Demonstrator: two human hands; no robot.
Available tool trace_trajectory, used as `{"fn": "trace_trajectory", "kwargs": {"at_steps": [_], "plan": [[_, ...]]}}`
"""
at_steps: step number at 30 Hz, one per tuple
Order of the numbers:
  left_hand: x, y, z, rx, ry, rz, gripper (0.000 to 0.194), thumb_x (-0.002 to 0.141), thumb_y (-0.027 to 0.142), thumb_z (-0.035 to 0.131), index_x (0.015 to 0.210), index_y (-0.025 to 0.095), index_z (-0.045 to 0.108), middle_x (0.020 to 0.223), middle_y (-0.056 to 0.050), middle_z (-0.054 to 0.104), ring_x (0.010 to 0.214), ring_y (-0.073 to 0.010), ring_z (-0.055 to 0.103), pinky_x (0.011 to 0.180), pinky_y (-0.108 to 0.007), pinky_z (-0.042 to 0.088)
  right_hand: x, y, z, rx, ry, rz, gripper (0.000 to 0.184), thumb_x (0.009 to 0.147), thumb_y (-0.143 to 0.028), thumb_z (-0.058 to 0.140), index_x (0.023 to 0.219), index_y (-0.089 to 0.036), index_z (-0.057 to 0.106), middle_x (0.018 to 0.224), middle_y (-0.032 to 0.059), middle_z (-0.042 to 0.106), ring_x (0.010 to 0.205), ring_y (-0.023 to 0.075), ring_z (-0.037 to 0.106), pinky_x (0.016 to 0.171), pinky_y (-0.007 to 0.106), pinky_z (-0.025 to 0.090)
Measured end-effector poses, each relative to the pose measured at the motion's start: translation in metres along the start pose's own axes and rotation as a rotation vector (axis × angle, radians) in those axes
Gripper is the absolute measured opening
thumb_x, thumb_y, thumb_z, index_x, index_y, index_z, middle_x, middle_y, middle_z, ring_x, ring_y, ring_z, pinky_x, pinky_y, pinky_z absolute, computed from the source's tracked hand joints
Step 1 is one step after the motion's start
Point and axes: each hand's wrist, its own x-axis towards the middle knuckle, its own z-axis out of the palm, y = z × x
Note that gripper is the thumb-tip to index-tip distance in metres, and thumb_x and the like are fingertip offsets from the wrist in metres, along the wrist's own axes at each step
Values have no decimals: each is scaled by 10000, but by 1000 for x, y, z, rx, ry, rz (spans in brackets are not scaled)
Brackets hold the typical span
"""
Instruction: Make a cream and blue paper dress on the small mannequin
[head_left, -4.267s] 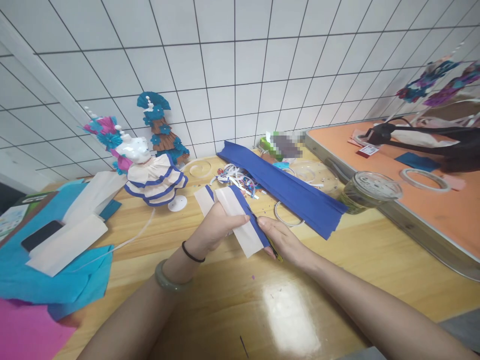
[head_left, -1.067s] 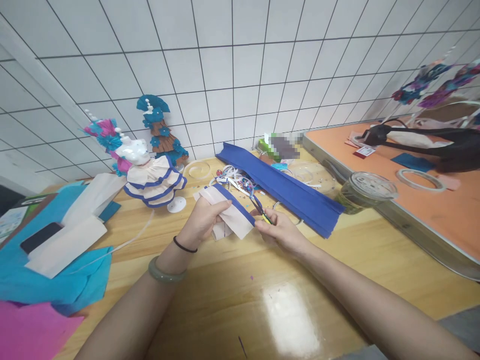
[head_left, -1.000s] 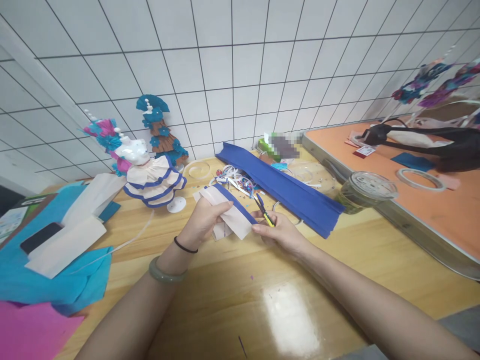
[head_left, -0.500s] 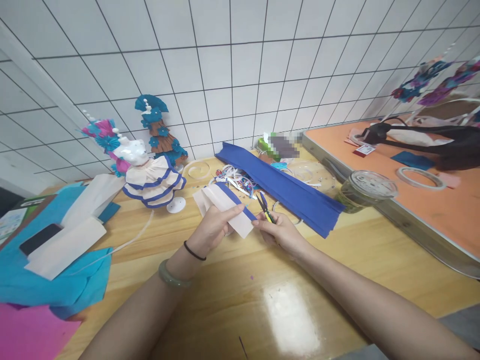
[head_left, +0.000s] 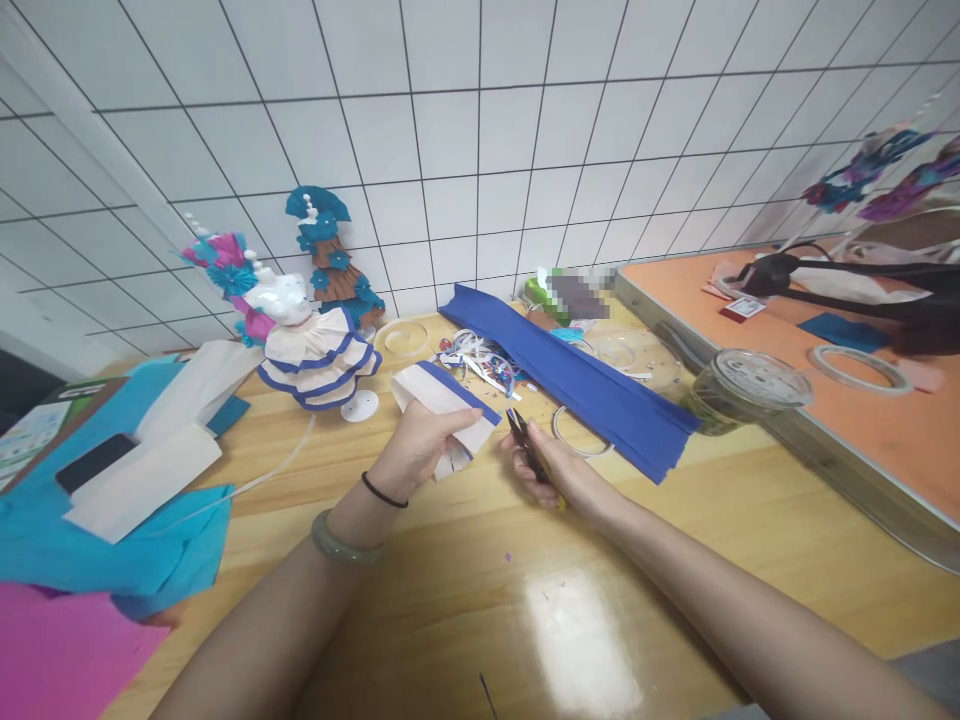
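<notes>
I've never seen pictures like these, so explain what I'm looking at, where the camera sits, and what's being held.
There's no machine here: a person is working bare-handed, and a camera worn on the head looks forward and down. The left hand holds cream paper with blue edging. The right hand holds scissors, their tips close to that paper. On the wooden table, a long blue strip lies beyond the right hand, beside loose scraps. Farther left are a figure with a ruffled skirt and bright blue sheets.
</notes>
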Motion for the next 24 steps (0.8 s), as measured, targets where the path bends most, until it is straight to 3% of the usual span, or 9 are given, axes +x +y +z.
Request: {"fn": "trace_trajectory", "kwargs": {"at_steps": [6, 16, 24], "plan": [[3, -8, -1, 18, -5, 48, 347, 495, 103, 780, 791, 132, 602, 723, -23, 679, 663, -158, 621, 629, -282, 490, -2, -2, -1, 69, -16, 90, 423, 827, -574, 417, 869, -172, 539, 580, -68, 365, 381, 43, 276, 372, 173, 172], [3, -9, -2, 52, -19, 55, 406, 526, 96, 757, 887, 144, 577, 727, -8, 652, 662, -137, 606, 608, -263, 481, -4, -1, 3, 66, -72, 36, 398, 810, -560, 483, 852, -166, 528, 587, -62, 387, 401, 41, 310, 400, 179, 210], [5, -13, -3, 53, -91, 55, 396, 533, 75, 750, 891, 137, 592, 802, -22, 655, 728, -146, 612, 686, -287, 488, -6, -1, 4, 26, -99, -5, 382, 847, -543, 437, 841, -167, 507, 564, -67, 379, 382, 40, 307, 375, 174, 218]]}}
